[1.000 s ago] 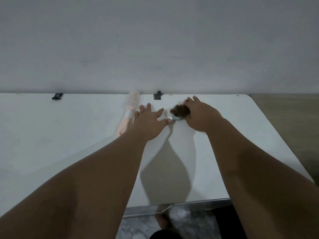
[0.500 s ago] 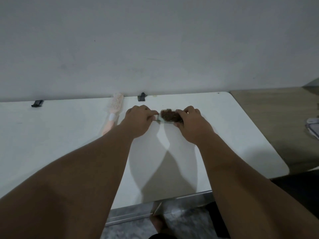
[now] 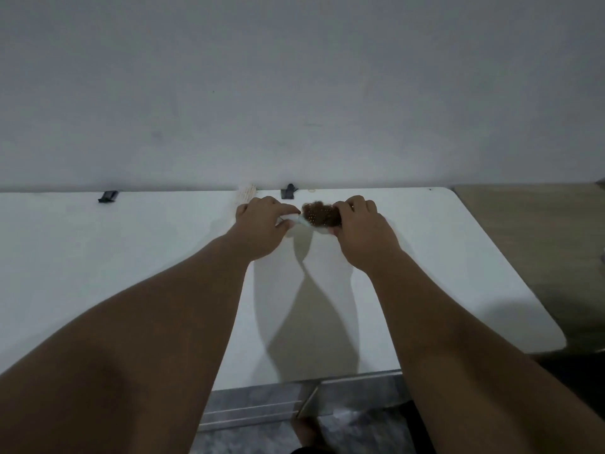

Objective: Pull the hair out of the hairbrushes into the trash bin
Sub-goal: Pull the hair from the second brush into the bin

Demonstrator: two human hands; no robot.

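A small hairbrush (image 3: 319, 216) matted with brown hair is held just above the white table (image 3: 131, 257), near its far edge. My left hand (image 3: 262, 221) is closed on the brush's pale handle. My right hand (image 3: 358, 226) grips the head end, fingers against the brown hair. A second, pale pink round brush (image 3: 244, 193) lies on the table behind my left hand, mostly hidden by it. No trash bin is in view.
Two black clips (image 3: 107, 196) (image 3: 288, 191) sit at the table's far edge against the grey wall. A wooden floor (image 3: 540, 240) lies to the right. Below the near edge are a metal frame (image 3: 294, 404) and a foot.
My left hand went from spread flat on the table to closed on the brush handle. Both hands now hold the hairy brush; the view shifted slightly.
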